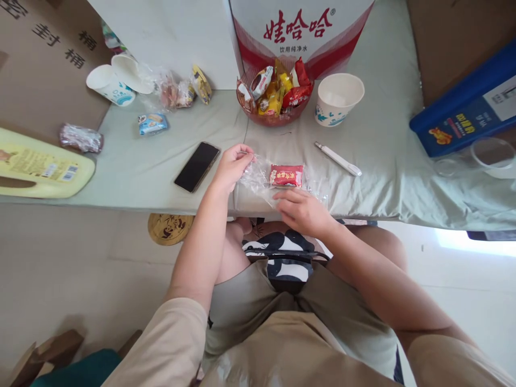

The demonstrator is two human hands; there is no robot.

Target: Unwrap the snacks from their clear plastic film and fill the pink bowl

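Observation:
A small red snack packet (286, 176) with yellow lettering lies on or in a clear plastic bag (258, 180) at the front of the cloth-covered surface. My left hand (236, 164) pinches the bag's left end between thumb and fingers. Just below the packet, my right hand (300, 209) rests by the bag's near edge with its fingers slightly curled and apart; I see nothing gripped in it. Left of the bag lies a black phone (197, 166). A white cutter-like tool (337, 159) is to the right.
Behind stand a pink bowl (274, 119) of wrapped snacks and a paper cup (338, 102). Further left are tipped paper cups (110, 86), a blue packet (152, 123) and a yellow jug (44, 166). A blue box (463, 107) and a clear cup (492, 156) sit right.

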